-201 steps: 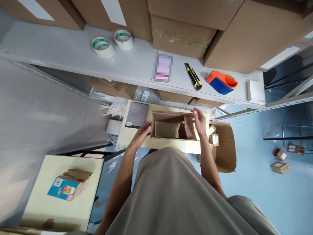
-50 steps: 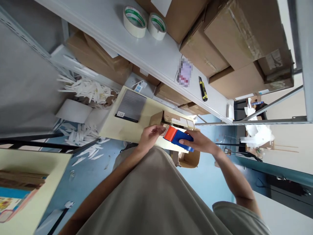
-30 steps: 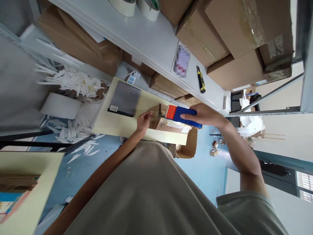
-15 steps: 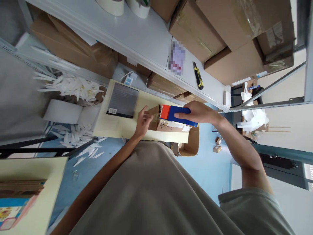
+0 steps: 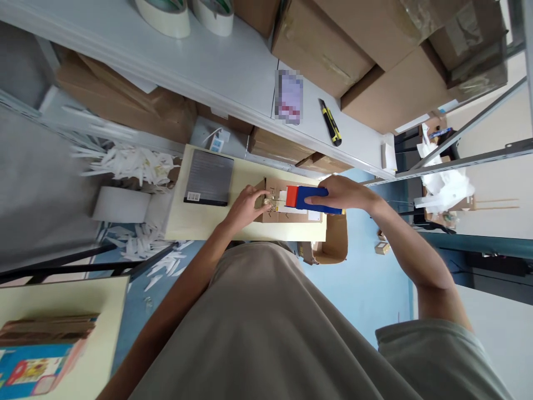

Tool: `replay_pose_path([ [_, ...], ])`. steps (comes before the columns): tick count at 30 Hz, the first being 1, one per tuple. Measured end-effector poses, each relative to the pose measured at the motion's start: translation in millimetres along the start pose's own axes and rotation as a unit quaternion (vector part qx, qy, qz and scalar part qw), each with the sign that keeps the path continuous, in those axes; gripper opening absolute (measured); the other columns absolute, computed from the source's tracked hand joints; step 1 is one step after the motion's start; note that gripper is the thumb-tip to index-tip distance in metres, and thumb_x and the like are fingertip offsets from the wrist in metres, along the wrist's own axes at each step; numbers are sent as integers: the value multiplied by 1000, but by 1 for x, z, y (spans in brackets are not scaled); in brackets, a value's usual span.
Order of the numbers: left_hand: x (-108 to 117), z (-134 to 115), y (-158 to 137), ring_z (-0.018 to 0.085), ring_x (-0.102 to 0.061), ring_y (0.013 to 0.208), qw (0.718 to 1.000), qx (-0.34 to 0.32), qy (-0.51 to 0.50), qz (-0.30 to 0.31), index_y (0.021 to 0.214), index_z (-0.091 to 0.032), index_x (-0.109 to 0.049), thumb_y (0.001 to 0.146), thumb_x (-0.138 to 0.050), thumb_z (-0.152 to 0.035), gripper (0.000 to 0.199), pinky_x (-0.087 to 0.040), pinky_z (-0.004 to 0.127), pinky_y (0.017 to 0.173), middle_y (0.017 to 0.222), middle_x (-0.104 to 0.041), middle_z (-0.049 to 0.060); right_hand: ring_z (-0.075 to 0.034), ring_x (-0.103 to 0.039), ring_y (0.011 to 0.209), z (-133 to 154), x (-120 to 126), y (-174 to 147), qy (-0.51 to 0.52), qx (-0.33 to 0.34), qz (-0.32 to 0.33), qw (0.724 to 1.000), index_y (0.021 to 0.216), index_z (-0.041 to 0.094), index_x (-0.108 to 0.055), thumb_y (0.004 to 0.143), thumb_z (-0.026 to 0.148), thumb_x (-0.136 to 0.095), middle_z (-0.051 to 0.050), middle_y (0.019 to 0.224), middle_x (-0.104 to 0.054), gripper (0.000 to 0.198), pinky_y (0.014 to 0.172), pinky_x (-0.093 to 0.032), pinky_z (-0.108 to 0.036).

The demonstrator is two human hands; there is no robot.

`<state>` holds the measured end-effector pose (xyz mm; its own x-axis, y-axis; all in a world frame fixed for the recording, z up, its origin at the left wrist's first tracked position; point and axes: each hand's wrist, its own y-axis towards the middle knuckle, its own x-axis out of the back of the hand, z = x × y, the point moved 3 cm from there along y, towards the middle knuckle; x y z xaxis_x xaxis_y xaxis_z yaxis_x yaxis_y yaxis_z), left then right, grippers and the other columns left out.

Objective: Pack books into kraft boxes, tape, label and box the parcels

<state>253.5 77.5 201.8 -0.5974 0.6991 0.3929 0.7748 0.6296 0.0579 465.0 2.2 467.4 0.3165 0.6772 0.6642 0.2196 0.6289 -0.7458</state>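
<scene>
A small cardboard box (image 5: 275,215) lies on the cream board in front of me, with shiny clear tape (image 5: 272,201) along its top. My left hand (image 5: 247,208) is at the box's left end, its thumb and fingers curled around that end where the tape lies. In my right hand (image 5: 339,191) is a blue tape dispenser (image 5: 313,199) with an orange-red front, held just above the box's right part. The thumb lies across the blue body. Left of the box, a flat grey package (image 5: 209,176) with a barcode label rests on the board.
A grey shelf (image 5: 250,83) runs above the board (image 5: 245,230), bearing tape rolls (image 5: 214,16), a yellow-black utility knife (image 5: 331,123) and cartons (image 5: 325,47). An open carton (image 5: 336,239) stands below the board's right end. White paper scraps (image 5: 133,161) are heaped at left.
The tape dispenser has moved right along the box, away from the left end. My left hand has come right, its spread fingers now curled at the box's left end.
</scene>
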Motion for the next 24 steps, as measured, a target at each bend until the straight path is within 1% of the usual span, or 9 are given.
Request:
replay_pose_path([
  [3,-1,5,-4,26,-73,104,999,15,-43,3,137,-25,-77,96,-84,-34,42,-63,43,102,117,-69,8,-19,-66,66,-26,-15,11,34,-9,29,999,76,20,-68,98,80,-69,-7,74,-75,64,66,-43,-34],
  [7,-5,12,-9,25,-79,104,990,53,-122,-50,145,-23,-73,89,-90,-42,61,-67,43,102,122,-78,10,-20,-70,69,-53,-44,36,107,-14,69,992,80,19,-71,95,84,-70,-9,78,-78,67,66,-47,-32],
  [10,-10,10,-18,26,-82,106,976,100,-171,-87,138,-20,-76,87,-91,-54,64,-68,46,106,128,-83,13,-21,-69,68,-67,-63,56,96,-3,63,993,80,19,-73,94,87,-71,-10,77,-78,69,66,-46,-33],
  [13,-20,1,-24,30,-84,110,963,152,-188,-122,128,-17,-80,86,-89,-63,63,-69,46,106,125,-86,15,-23,-70,72,-77,-75,70,65,16,48,997,84,16,-77,98,84,-69,-12,79,-78,70,71,-47,-35],
  [15,-28,-8,-23,30,-85,107,951,196,-169,-170,122,-16,-82,89,-85,-66,59,-69,43,101,117,-87,15,-24,-72,76,-81,-79,75,47,27,36,998,88,15,-80,102,82,-66,-15,84,-80,70,73,-47,-35],
  [16,-32,-12,-21,30,-85,104,945,218,-142,-199,118,-17,-83,91,-83,-65,56,-69,42,99,114,-88,14,-25,-74,78,-82,-80,76,39,32,31,998,91,14,-81,103,81,-65,-15,88,-81,69,74,-48,-35],
  [19,-45,-27,-11,28,-83,97,924,264,-20,-275,107,-19,-83,94,-82,-58,41,-66,41,97,104,-87,11,-30,-79,90,-80,-84,79,22,48,16,998,99,14,-82,105,81,-64,-18,97,-84,69,77,-52,-35],
  [22,-55,-36,-4,26,-81,96,906,271,61,-321,104,-20,-83,95,-81,-46,28,-64,39,97,103,-86,10,-33,-80,98,-79,-84,78,23,77,5,997,104,14,-82,106,80,-62,-19,100,-83,69,81,-53,-36],
  [24,-56,-38,-4,26,-81,99,900,263,90,-336,105,-19,-85,97,-78,-40,24,-64,38,98,105,-85,10,-30,-78,90,-88,-81,71,51,109,18,993,100,15,-81,107,80,-61,-16,92,-82,68,78,-52,-36],
])
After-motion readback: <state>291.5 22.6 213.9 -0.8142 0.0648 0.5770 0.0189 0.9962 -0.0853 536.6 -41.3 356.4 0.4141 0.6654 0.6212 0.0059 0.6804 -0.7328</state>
